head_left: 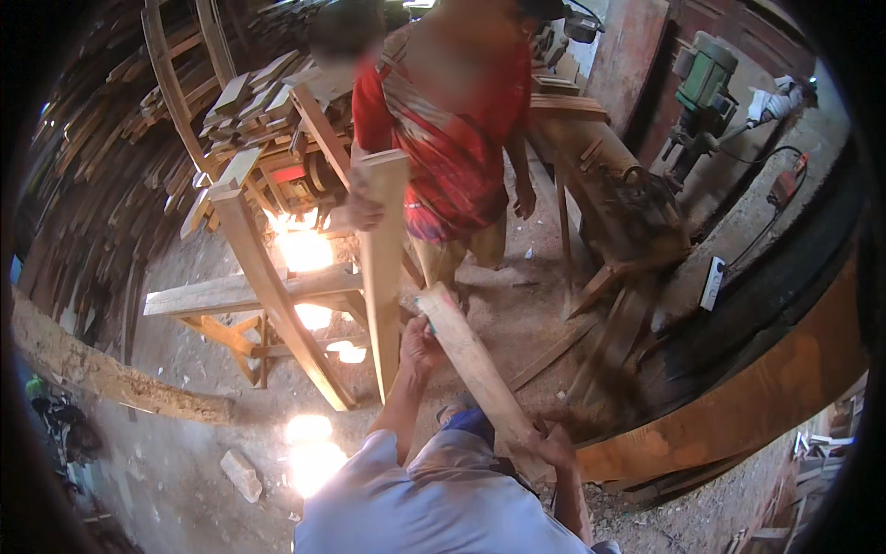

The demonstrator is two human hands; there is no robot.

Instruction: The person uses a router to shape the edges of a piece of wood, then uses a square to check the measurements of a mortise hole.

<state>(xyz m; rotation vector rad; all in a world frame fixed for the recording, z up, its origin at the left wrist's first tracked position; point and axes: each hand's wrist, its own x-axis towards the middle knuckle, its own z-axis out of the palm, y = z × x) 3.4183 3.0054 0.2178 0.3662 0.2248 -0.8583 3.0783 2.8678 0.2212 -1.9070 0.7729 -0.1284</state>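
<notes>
A flat wooden board [482,367] lies slantwise across the front of my body, its far end up and to the left. My left hand [421,345] is closed round its edge near the far end. Close to the board's lower end, my right hand [554,444] grips the other edge. A small bit of teal shows beside my left fingers; what it is I cannot make out. Just beyond my left hand, a tall wooden plank [382,268] stands on end, with a co-worker's hand [364,211] against it.
A person in a red top [443,157] stands opposite me. Another timber [277,295] leans over a wooden bench [208,295] at left. Stacked planks [101,185] fill the far left. On the right are a workbench [600,166], a green motor [708,72] and a power strip [712,283].
</notes>
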